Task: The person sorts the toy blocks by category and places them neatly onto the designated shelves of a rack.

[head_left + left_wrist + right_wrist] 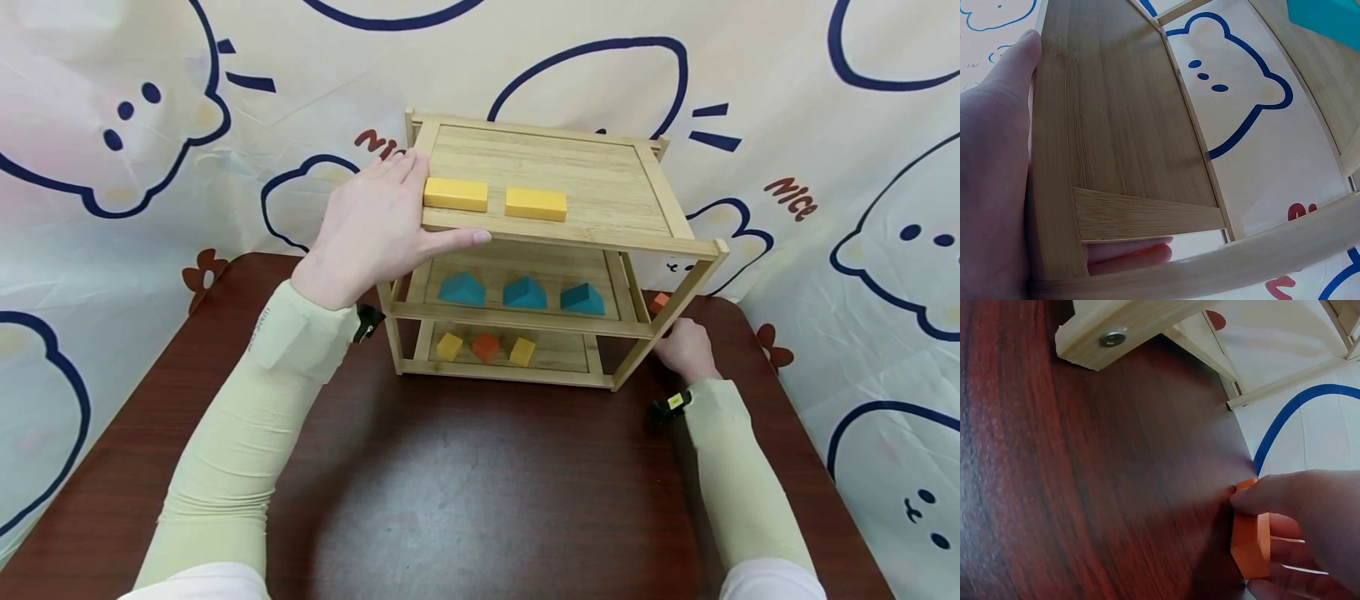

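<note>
A three-tier wooden shelf [555, 154] stands on the dark table. My left hand [378, 225] grips its top board at the front left corner, thumb along the front edge; in the left wrist view, fingertips [1132, 256] show below the board. Right beside that hand lies a yellow rectangular block [456, 195], with a second yellow block [536, 204] to its right. By the shelf's right side my right hand [686, 348] pinches an orange block [1249, 547] at table level. The shelf partly screens this block from the head camera.
Three blue blocks [524, 292] line the middle tier. On the bottom tier sit a yellow cube [449, 347], an orange cube [485, 347] and another yellow cube [522, 352]. A patterned cloth [847, 250] hangs behind the table [480, 492].
</note>
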The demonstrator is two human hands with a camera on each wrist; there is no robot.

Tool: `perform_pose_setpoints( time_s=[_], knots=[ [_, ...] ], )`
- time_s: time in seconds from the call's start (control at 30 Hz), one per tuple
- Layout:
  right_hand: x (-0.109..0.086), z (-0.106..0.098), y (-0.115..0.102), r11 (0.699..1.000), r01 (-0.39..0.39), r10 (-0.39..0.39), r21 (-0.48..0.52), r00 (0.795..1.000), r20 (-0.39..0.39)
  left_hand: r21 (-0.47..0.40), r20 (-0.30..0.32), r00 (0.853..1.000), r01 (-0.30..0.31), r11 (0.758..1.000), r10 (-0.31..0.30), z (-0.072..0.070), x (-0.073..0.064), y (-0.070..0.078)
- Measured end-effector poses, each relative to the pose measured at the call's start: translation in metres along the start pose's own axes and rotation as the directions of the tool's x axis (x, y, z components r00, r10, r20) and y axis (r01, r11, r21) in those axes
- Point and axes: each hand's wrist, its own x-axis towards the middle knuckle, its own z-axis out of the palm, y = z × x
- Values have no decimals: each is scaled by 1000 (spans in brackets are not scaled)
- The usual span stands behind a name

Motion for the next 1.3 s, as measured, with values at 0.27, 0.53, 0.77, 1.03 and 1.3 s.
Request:
perform_pose_setpoints(
  time_s=[0.27, 0.53, 0.77, 1.03, 1.3],
  knots=[
    [-5, -2, 2, 999, 28, -26, 46, 999, -28, -3, -1, 1000, -1, 1000, 1, 1, 0, 0],
    [-7, -1, 4, 995, 64, -60, 71, 997, -49, -7, -5, 1000, 0, 1000, 0, 0, 1, 0],
    [-9, 0, 5, 992, 83, -76, 98, 994, -75, 0, 5, 1000, 3, 1000, -3, 0, 1, 0],
    [-13, -7, 4, 987, 64, -52, 148, 995, -86, -8, -5, 1000, 1, 1000, -1, 1, 1, 0],
    [-19, -14, 3, 981, 36, -21, 188, 997, -81, -17, 9, 1000, 8, 1000, -7, 0, 1, 0]
  ],
)
